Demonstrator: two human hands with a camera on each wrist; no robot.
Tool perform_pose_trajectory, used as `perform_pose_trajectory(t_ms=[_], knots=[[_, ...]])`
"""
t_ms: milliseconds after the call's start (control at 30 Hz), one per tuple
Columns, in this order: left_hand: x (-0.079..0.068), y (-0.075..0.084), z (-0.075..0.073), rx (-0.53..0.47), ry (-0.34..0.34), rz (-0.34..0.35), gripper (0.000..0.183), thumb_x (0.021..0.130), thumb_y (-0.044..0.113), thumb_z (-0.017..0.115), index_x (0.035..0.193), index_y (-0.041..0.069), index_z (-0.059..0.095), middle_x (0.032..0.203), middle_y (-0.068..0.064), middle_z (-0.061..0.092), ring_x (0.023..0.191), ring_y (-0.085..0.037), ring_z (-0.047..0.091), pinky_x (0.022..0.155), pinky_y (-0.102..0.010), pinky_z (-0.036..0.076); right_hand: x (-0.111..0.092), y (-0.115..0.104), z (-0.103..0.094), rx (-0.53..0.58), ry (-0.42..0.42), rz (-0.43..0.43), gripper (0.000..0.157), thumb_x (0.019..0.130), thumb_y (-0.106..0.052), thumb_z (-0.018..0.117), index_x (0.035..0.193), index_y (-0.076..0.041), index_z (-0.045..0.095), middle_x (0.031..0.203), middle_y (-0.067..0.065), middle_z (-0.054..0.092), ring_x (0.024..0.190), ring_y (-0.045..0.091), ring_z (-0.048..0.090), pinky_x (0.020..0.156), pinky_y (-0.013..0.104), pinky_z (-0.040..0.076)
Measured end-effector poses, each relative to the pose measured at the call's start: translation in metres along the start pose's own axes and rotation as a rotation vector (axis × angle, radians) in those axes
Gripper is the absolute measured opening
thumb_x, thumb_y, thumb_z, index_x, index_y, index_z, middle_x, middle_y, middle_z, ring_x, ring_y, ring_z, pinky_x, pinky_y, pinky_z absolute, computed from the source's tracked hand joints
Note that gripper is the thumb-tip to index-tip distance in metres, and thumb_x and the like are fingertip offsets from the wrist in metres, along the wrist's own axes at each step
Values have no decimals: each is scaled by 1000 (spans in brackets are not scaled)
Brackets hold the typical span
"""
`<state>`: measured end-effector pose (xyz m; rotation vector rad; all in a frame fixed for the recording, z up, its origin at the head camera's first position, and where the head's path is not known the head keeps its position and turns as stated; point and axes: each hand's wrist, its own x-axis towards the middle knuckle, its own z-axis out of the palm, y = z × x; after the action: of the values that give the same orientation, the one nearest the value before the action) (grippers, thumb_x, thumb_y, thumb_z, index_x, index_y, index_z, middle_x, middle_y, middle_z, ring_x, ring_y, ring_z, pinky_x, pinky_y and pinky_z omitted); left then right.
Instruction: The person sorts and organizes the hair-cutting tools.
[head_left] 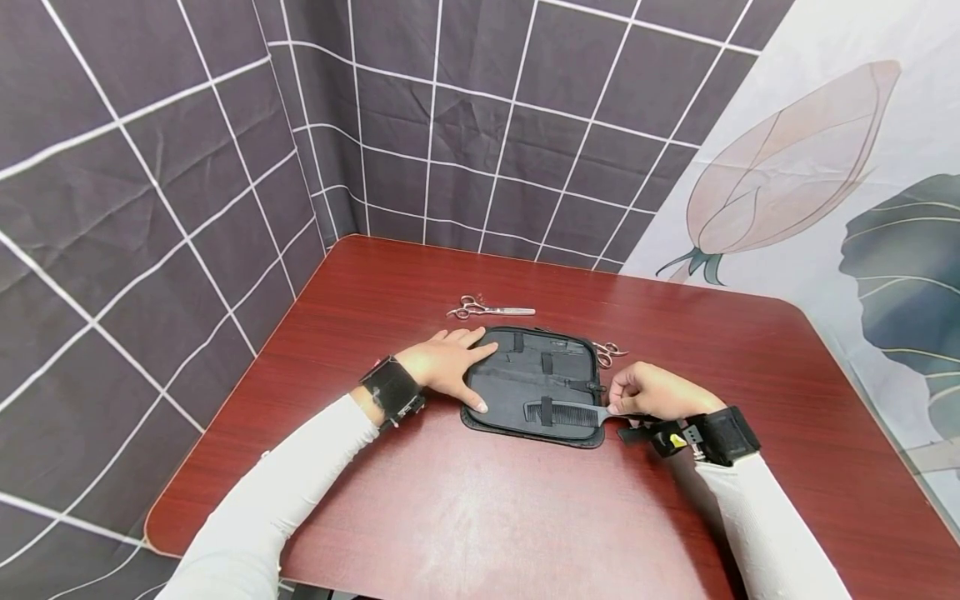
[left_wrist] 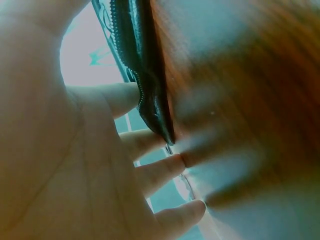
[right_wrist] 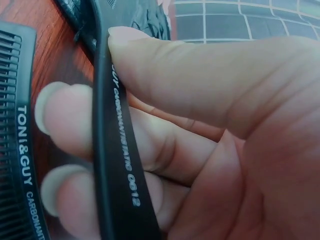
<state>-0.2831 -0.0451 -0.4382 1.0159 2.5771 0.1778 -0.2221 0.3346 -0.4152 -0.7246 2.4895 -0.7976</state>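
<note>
The black case (head_left: 495, 392) lay on the red table (head_left: 420, 517) with its inside facing up, showing straps and a zip along its edge. The left hand (head_left: 450, 364) rested across the case's left edge, fingers straight and spread wide, with hold of nothing; its thumb lay over the near left part of the case and its index finger over the far left part.

The right hand (head_left: 651, 390) was just past the case's right edge, fingers curled, pinching the handle of a comb (head_left: 581, 415) between thumb and fingers. The comb lay along the near half of the case: its toothed part ran beneath a strap (head_left: 547, 412), and its handle stuck out over the right edge. White print, partly legible, ran down the handle in the right wrist view. That view also showed a second comb (right_wrist: 24, 75), marked TONI&GUY, near the held one, seen against the table; whether it touched the table could not be told.

Thinning scissors (head_left: 495, 310) lay beyond the far edge of the case, apart from it. Other scissors (head_left: 607, 353) had their handles just outside the far right corner; their blades could not be made out. Beyond the case and table hung a dark gridded cloth (head_left: 480, 125).
</note>
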Motion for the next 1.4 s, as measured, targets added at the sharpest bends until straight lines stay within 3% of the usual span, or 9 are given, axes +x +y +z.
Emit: perform_pose_trajectory(t_ms=[867,1167,1400], knots=[[-2,2,-1,-2,-7,1,112,81,74,73,168,26,20,176,-13,9,162,-33,12,130,-56,14,6,2,7,34,-25,11,18,94,-10,73,77,-12,68,67,-6,60,57,5,56,55,21,47],[-2,0,-1,2,-4,0,112,81,74,72,168,26,20,176,-13,8,162,-33,12,130,-56,13,9,2,10,87,-48,28,17,94,-14,75,80,-8,68,67,-1,66,54,7,57,53,22,49],[-2,2,-3,0,-7,6,111,82,73,72,168,26,20,176,-13,8,162,-33,12,130,-56,13,9,-5,11,33,-50,59,24,94,-25,77,78,-12,64,60,-4,61,51,9,57,52,23,47]])
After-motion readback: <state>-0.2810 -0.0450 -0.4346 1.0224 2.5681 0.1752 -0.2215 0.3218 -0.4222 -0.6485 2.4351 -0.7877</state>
